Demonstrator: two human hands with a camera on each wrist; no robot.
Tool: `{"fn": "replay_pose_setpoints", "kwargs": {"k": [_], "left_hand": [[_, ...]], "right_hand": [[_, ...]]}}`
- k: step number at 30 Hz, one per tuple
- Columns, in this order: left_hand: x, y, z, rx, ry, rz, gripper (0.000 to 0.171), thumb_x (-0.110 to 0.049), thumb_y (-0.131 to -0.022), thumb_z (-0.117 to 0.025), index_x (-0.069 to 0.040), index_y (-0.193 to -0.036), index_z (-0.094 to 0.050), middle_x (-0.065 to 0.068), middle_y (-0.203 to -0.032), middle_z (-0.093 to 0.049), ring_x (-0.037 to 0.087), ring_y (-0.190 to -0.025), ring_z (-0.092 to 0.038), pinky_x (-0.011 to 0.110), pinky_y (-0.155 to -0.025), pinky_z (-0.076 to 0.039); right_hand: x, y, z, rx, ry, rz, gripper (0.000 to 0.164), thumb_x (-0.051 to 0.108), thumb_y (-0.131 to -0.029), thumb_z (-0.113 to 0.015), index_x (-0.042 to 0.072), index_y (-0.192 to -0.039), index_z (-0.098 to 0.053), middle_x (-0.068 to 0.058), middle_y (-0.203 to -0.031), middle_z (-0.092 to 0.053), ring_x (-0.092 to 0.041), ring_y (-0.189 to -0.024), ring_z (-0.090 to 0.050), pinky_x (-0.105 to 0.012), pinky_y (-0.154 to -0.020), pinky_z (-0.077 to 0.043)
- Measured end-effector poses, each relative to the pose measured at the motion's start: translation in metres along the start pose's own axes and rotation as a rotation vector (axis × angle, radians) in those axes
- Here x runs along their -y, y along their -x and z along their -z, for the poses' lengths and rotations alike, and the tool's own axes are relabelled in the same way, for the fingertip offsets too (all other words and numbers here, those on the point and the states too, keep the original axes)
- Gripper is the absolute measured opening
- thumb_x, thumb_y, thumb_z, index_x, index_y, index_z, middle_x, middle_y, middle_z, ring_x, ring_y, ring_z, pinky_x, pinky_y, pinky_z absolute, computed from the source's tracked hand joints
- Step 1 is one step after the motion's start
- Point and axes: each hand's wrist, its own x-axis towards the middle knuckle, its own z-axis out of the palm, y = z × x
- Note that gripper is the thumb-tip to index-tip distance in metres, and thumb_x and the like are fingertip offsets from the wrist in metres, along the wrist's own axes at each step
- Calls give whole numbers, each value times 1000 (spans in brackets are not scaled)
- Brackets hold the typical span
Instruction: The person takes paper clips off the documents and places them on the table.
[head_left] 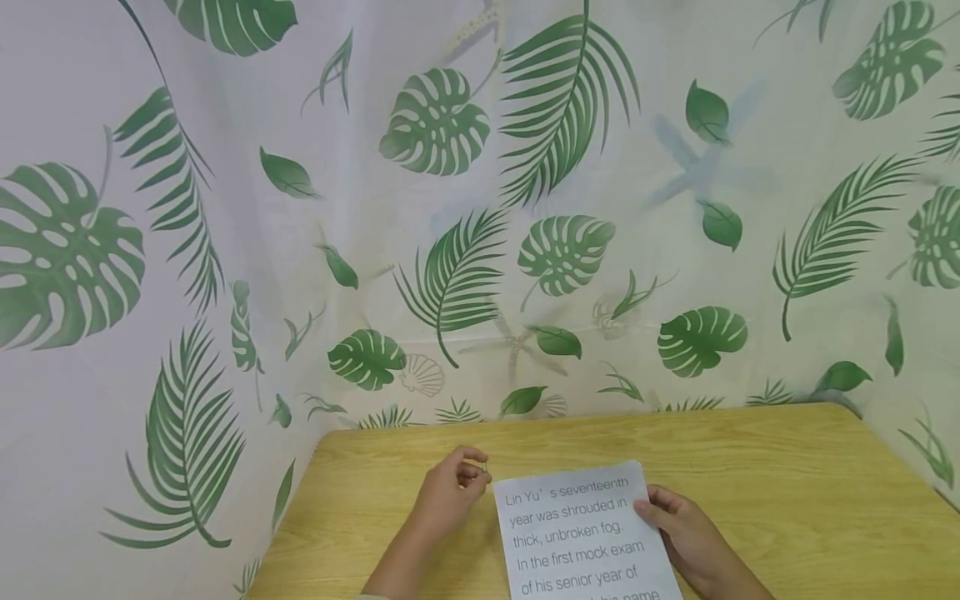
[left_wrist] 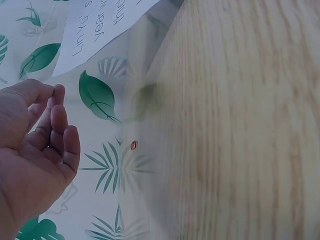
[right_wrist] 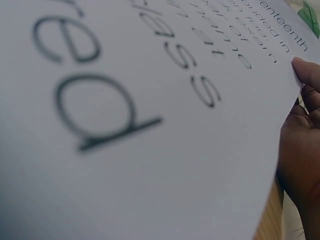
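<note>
A white sheet of paper [head_left: 577,533] with large black printed text is held up over the wooden table. My right hand [head_left: 693,533] grips its right edge, thumb on the printed face and fingers behind. In the right wrist view the sheet [right_wrist: 200,165] fills most of the picture, with the right hand [right_wrist: 305,135] at its edge. Just beside the upper left corner is my left hand [head_left: 453,492], apart from the sheet. Its thumb and index fingertips pinch a small, thin, pale thing [head_left: 484,468], too small to name. The left wrist view shows the left hand [left_wrist: 37,145] with its other fingers bent.
The yellow wood-grain table [head_left: 375,517] lies below both hands. Behind it and at the sides hangs a white curtain [head_left: 465,192] with green leaf prints. A small reddish-brown loop [left_wrist: 134,145] shows near the table's edge in the left wrist view.
</note>
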Motion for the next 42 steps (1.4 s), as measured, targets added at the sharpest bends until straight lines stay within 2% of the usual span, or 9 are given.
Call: {"fn": "replay_pose_setpoints", "kwargs": {"k": [10,13,22,28,33,42], "left_hand": [[1,2,5,1,47,12,35,-24,-100,-80,-6,-128,-73,3,-108,-78,15,-99,-69,27,-82,-61],[0,2,6,5,65,34,36,-26,-99,-81,-6,-129,-74,2,-110,-79,15,-102,-71,28,-86,-63],[-1,4,9,48,187,96,41,-28,-100,-80,-5,-133,-73,4,-120,-79,17,-112,-72,36,-97,-64],[2,2,10,70,247,107,44,-26,-99,-82,-3,-136,-71,7,-123,-80,18,-114,-74,34,-99,-64],[4,1,10,59,222,98,44,-25,-99,-81,-3,-136,-71,7,-122,-79,19,-113,-73,33,-97,-64],[9,-4,10,-6,118,72,41,-25,-98,-82,-4,-132,-73,8,-122,-80,20,-110,-73,29,-88,-64]], "right_hand": [[-2,-1,0,-17,0,-8,22,23,-114,-56,13,-130,-68,10,-115,-78,-10,-108,-74,-28,-95,-61],[-1,-1,0,-10,-4,-6,22,23,-114,-56,13,-131,-68,10,-116,-78,-10,-108,-74,-28,-95,-61],[-1,-1,-1,-13,-9,-6,22,22,-114,-56,13,-131,-67,10,-115,-78,-10,-107,-75,-28,-95,-62],[-1,-2,0,-16,-10,-7,21,23,-114,-56,13,-129,-67,10,-115,-78,-10,-107,-75,-28,-95,-62],[-1,-2,0,-15,-8,-6,22,23,-114,-56,13,-130,-67,10,-115,-78,-10,-108,-75,-28,-95,-61],[-2,-2,0,-25,-16,-20,22,23,-114,-56,13,-131,-67,9,-116,-78,-11,-108,-75,-28,-95,-62]]}}
